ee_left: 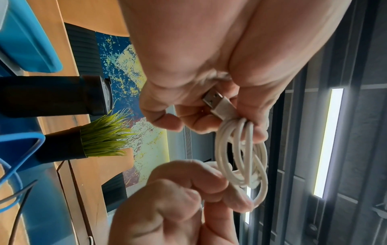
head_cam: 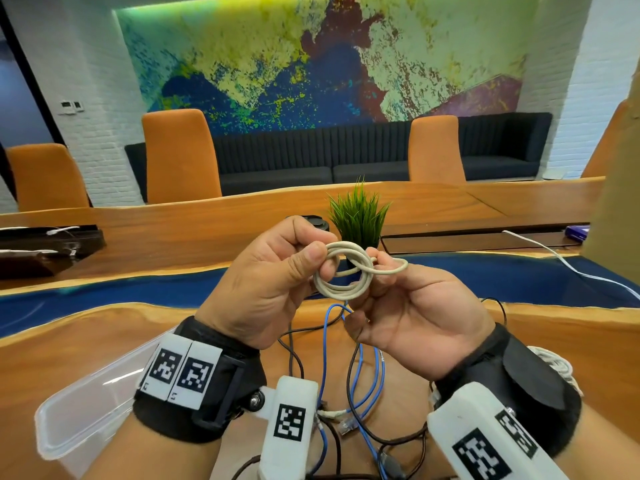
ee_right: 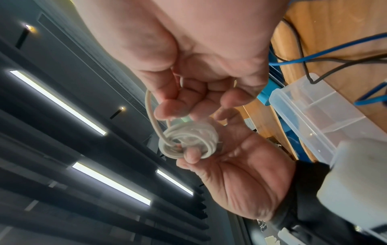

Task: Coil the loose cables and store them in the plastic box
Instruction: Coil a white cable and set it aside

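Note:
A small coil of white USB cable [head_cam: 346, 277] is held up in front of me over the wooden table. My left hand [head_cam: 320, 261] grips the coil's left side between thumb and fingers. In the left wrist view the coil [ee_left: 240, 149] hangs from those fingers with its USB plug [ee_left: 217, 104] lying against the palm. My right hand [head_cam: 375, 263] pinches the cable's loose end loop [head_cam: 393, 268], which crosses the coil's right side. The clear plastic box [head_cam: 86, 407] sits on the table at lower left, and it also shows in the right wrist view [ee_right: 324, 116].
Loose blue cables [head_cam: 367, 375] and dark cables [head_cam: 363, 434] lie tangled on the table under my hands. Another white coil [head_cam: 557, 368] shows behind my right wrist. A small potted plant [head_cam: 358, 216] stands beyond the hands. A white cable [head_cam: 554, 254] runs along the right.

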Motion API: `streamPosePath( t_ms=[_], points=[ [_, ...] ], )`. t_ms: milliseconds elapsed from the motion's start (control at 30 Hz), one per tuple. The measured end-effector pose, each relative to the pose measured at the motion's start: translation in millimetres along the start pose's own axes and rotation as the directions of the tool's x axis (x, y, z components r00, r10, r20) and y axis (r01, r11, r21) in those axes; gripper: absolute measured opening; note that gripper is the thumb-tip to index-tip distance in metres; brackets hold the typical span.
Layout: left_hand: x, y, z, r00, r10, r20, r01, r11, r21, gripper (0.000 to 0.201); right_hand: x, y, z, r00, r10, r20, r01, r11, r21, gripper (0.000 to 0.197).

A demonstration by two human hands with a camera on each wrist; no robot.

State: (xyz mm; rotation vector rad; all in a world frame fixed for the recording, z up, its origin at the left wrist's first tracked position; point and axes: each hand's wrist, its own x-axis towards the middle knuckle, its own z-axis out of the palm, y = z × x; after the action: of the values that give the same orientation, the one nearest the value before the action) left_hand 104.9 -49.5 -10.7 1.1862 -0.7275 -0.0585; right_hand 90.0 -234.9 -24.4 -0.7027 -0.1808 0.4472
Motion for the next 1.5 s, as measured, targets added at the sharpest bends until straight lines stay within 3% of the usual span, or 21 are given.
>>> streamPosePath(
  t_ms=[133, 400, 667, 867, 967, 1067, 1133, 1233, 1367, 1500],
  points=[
    [0, -2, 3, 1.0, 0.025, -0.016, -0.025, 0.999, -0.042, 0.006, -2, 6, -1, 0.989, 0.068, 0.134, -0.058, 0.995, -0.077, 0.018],
    [1, -7, 12, 0.998, 0.036, -0.044, -0.038, 0.998, -0.042, 0.015, -2, 6, -5, 0.983, 0.039, 0.18, -0.027, 0.997, -0.068, 0.022],
    [0, -11, 28, 0.998, 0.068, 0.003, -0.067, 0.989, -0.129, 0.011, -10, 10, -5, 0.907, 0.174, 0.383, -0.124, 0.981, -0.152, 0.012],
    [2, -18, 29, 0.986, 0.04, -0.162, -0.042, 0.999, -0.004, 0.009, -7, 10, -13, 0.886, 0.127, 0.445, -0.097, 0.991, -0.089, 0.029],
    [3, -18, 23, 0.983, 0.086, -0.164, -0.065, 0.989, 0.132, 0.01, -6, 7, -14, 0.9, 0.098, 0.425, -0.057, 0.992, -0.109, 0.019],
    [2, -8, 13, 0.994, 0.089, -0.064, -0.064, 0.945, 0.322, 0.013, -5, -1, -13, 0.938, 0.105, 0.331, -0.018, 0.966, -0.257, 0.006],
    [-1, 5, 8, 0.999, 0.042, 0.016, -0.044, 0.869, 0.492, 0.018, -5, -6, -12, 0.964, 0.105, 0.246, -0.008, 0.93, -0.369, 0.008],
    [-4, 19, 8, 0.998, 0.004, 0.056, -0.043, 0.687, 0.725, 0.021, -6, -10, -10, 0.98, 0.107, 0.165, -0.015, 0.876, -0.482, 0.008],
    [-3, 13, 10, 0.998, 0.042, -0.043, 0.011, 0.579, 0.815, 0.013, -7, -12, -9, 0.996, 0.048, 0.076, 0.005, 0.817, -0.576, 0.019],
    [0, 9, -4, 0.967, 0.125, -0.22, 0.105, 0.594, 0.798, 0.012, -10, -27, -13, 0.996, -0.085, 0.019, 0.073, 0.695, -0.716, 0.035]
  ],
)
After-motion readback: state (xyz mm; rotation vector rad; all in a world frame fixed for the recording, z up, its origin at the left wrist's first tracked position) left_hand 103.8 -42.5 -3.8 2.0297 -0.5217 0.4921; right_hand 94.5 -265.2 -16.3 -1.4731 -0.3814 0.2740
